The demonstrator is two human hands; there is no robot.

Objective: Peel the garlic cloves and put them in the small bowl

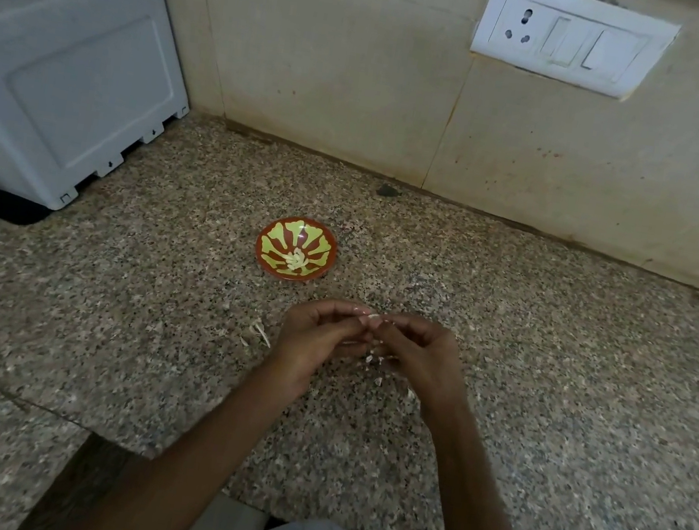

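A small red bowl with a yellow-green pattern (270,237) stands on the speckled granite counter and holds several peeled garlic cloves (297,258) at its centre. Just in front of it, my left hand (314,341) and my right hand (424,357) meet above the counter. Both pinch one pale garlic clove (373,317) between their fingertips. Most of the clove is hidden by my fingers.
Bits of garlic skin (258,333) lie on the counter left of my hands and under them. A white appliance (58,76) stands at the back left. A wall socket with switches (571,44) is on the tiled wall. The counter edge (121,442) steps in at bottom left.
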